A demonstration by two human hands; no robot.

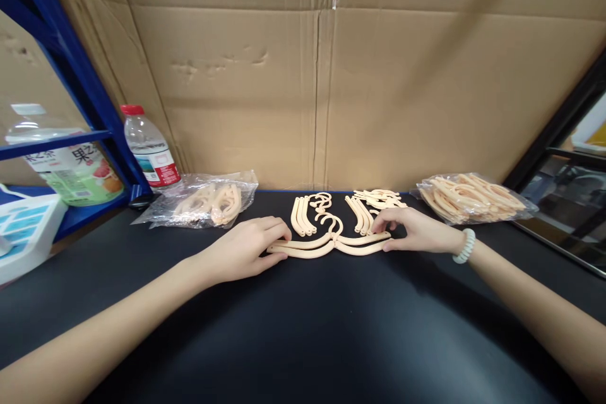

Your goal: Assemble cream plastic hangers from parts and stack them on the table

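Two cream plastic clothes hangers (310,254) lie one in front of the other on the black table, their hooks (335,222) pointing away from me. My left hand (255,243) has its thumb and fingers closed around their left ends. At the right ends, my right hand (409,230) pinches with thumb and fingers; a pale beaded bracelet circles that wrist. Just behind the hangers are a row of curved hanger arms (302,216), some loose hooks (322,201), and a second row of arms (360,214) close to my right fingers.
Hanger parts fill a clear bag (208,202) at back left and another bag (473,197) at back right. More loose parts (379,197) lie near the cardboard wall (237,101). A red-capped bottle (149,148), a blue shelf frame (101,95) and a white tray (31,230) stand left.
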